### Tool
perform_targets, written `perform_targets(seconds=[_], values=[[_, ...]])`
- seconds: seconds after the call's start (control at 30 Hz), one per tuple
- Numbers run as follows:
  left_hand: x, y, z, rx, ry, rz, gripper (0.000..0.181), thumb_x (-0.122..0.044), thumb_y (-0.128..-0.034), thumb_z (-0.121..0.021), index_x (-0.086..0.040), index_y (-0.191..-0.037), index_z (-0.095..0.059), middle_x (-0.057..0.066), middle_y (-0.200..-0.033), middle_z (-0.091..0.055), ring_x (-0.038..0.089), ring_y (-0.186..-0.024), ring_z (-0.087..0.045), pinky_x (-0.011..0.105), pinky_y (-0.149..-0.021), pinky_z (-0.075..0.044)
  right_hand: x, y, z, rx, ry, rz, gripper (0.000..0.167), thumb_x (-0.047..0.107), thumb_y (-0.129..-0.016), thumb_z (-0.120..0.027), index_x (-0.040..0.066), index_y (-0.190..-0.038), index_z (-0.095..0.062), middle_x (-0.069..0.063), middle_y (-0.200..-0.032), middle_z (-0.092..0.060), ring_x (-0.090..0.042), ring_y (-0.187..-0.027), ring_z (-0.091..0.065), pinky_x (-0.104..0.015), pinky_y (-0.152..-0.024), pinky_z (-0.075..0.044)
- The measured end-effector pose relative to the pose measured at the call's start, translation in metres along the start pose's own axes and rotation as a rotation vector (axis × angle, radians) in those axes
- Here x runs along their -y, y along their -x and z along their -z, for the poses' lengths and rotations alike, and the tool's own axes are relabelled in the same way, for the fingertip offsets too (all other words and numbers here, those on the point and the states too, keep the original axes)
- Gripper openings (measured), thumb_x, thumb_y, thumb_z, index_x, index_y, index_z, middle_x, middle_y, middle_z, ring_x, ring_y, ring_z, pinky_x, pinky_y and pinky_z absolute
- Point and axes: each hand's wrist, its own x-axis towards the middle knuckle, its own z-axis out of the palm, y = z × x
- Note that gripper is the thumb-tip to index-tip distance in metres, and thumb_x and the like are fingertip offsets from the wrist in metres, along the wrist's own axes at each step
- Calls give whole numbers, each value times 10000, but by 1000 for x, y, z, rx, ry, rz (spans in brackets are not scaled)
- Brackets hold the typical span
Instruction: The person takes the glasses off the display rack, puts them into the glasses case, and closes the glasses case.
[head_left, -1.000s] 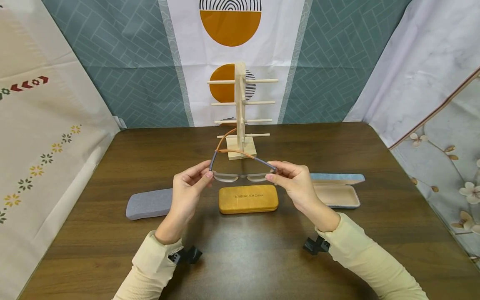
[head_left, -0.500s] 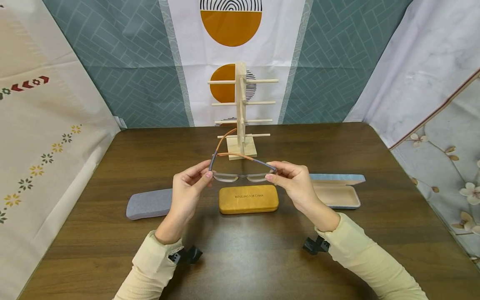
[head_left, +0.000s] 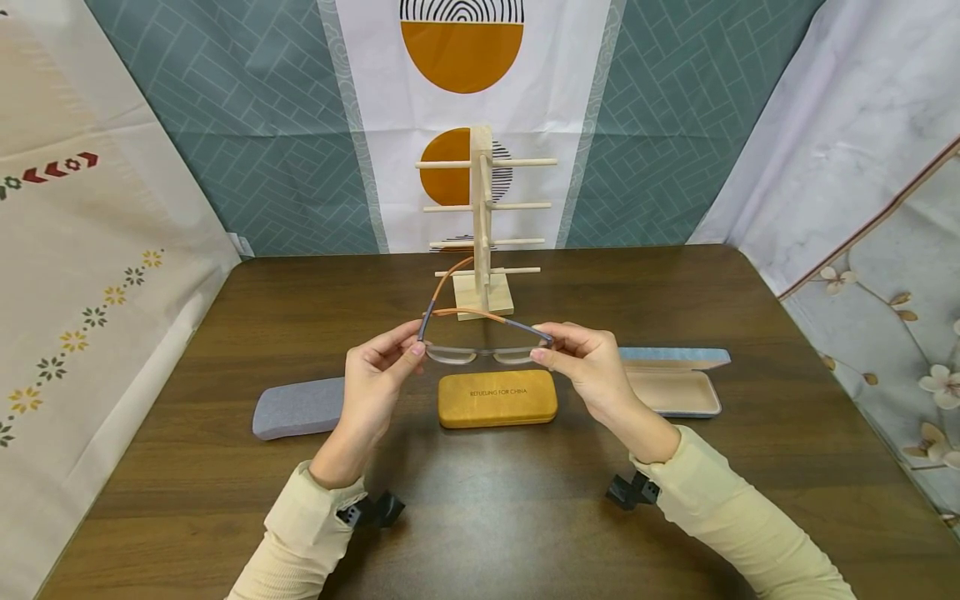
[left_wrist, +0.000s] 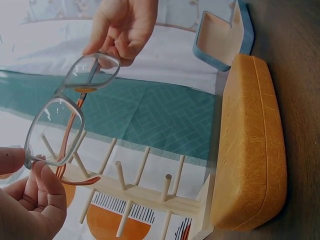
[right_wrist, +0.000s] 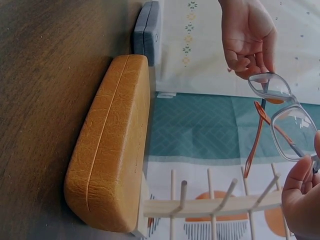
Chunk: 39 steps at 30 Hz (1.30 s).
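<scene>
A pair of eyeglasses (head_left: 486, 353) with a grey frame and orange-tipped temples is held up above the table. My left hand (head_left: 381, 367) pinches its left hinge corner between thumb and fingers, and my right hand (head_left: 588, 362) pinches the right one. Both temples point away from me, toward the stand, and their orange ends cross. Beneath and behind the lenses in the left wrist view, a closed mustard-yellow glasses case (left_wrist: 252, 145) lies on the table. The lenses (right_wrist: 292, 127) show clear in the right wrist view.
A wooden display stand (head_left: 482, 225) with several pegs stands at the back. A closed grey glasses case (head_left: 300, 407) lies left, partly behind my left hand. To the right, a light-blue case (head_left: 675, 392) sits with its lid raised. All rest on a dark wooden table (head_left: 480, 517).
The orange temple ends have shifted slightly, the right temple's tip dipping a little and reaching further left. Both hands keep their grip and stay in place.
</scene>
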Motion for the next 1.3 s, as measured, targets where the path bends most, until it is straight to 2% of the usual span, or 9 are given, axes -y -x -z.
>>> perform_targets(seconds=[0.53, 0.8, 1.0, 1.3], values=[[0, 2, 0, 12, -1, 5, 298, 137, -810, -577, 177, -1104, -552, 0, -760, -610, 85, -660, -559, 199, -576, -489, 0, 0, 0, 17, -15, -5, 219, 66, -724, -752, 138, -929, -721, -13, -769, -634, -97, -672, -565, -190, -610, -503], [3, 1, 2, 11, -80, -68, 339, 143, -744, -652, 134, -1078, -599, 13, -766, -517, 89, -701, -527, 163, -631, -465, 0, 1, 0, 19, -31, -25, 210, 46, -734, -741, 128, -927, -720, -6, -767, -627, -97, -669, -555, -186, -610, -500], [4, 0, 3, -2, -113, -117, 345, 137, -721, -682, 114, -1060, -623, 8, -739, -513, 89, -686, -512, 158, -597, -451, -1, 0, -1, 29, -36, -29, 229, -5, -742, -723, 134, -923, -723, 4, -769, -630, -103, -678, -552, -189, -617, -500], [3, 0, 2, -15, -132, -122, 338, 129, -727, -681, 116, -1060, -623, -4, -708, -509, 74, -652, -498, 148, -572, -436, -1, -1, -1, 40, -34, -26, 228, 50, -726, -749, 167, -920, -724, 4, -774, -632, -101, -683, -555, -192, -624, -505]])
